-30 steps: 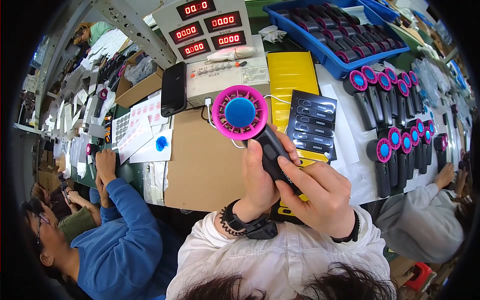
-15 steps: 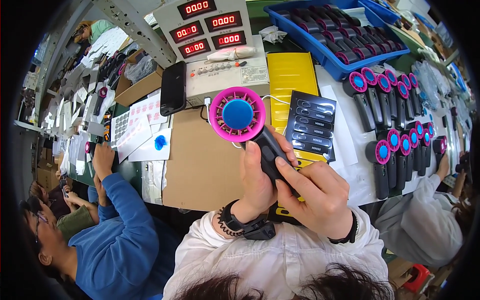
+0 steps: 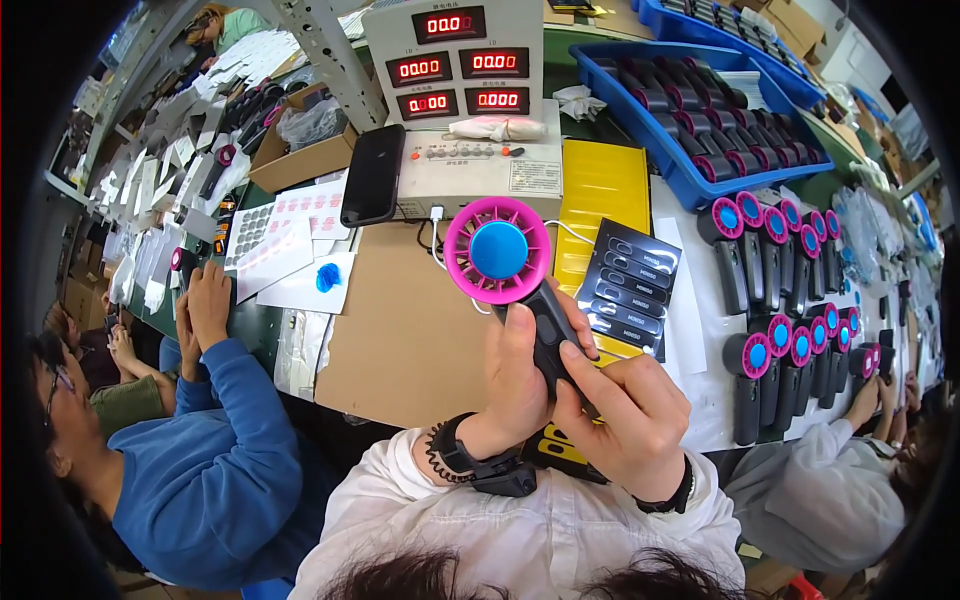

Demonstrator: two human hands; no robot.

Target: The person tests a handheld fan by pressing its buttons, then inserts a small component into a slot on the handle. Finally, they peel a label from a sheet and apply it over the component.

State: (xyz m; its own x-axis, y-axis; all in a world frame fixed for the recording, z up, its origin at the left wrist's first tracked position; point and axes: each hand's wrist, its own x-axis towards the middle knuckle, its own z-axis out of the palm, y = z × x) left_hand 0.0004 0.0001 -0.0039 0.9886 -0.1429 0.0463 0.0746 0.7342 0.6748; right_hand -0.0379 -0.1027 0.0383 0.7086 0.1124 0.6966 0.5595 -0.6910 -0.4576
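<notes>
Holding a handheld fan [image 3: 510, 268], black with a pink ring and a blue hub, you have it in front of you, above a brown cardboard sheet [image 3: 390, 330] as you look down. Its long axis slants: the round head points up and left, away from you, and the handle [image 3: 548, 325] runs down and right, toward your body. Your left hand [image 3: 520, 378] is nearer the head, clamped round the upper handle, thumb just below the ring, fingers wrapping to the right side. Your right hand [image 3: 637, 420] meets the lower handle from the right, index fingertip and thumb close together against it; whether that grip pinches or only presses, you cannot tell from this view.

To the right lies a black sticker sheet [image 3: 630, 290], partly over a yellow tray [image 3: 600, 185]. Beyond the fan's head stands a pale instrument [image 3: 470, 180] with red displays, a black phone [image 3: 373, 178] at its left. Farther right on the tabletop [image 3: 252, 328], pink-ringed fans [image 3: 773, 270] lie in two rows, below a blue bin [image 3: 668, 165] holding more. One co-worker in blue [image 3: 220, 450] sits to your left, another in grey [image 3: 820, 490] to your right.
</notes>
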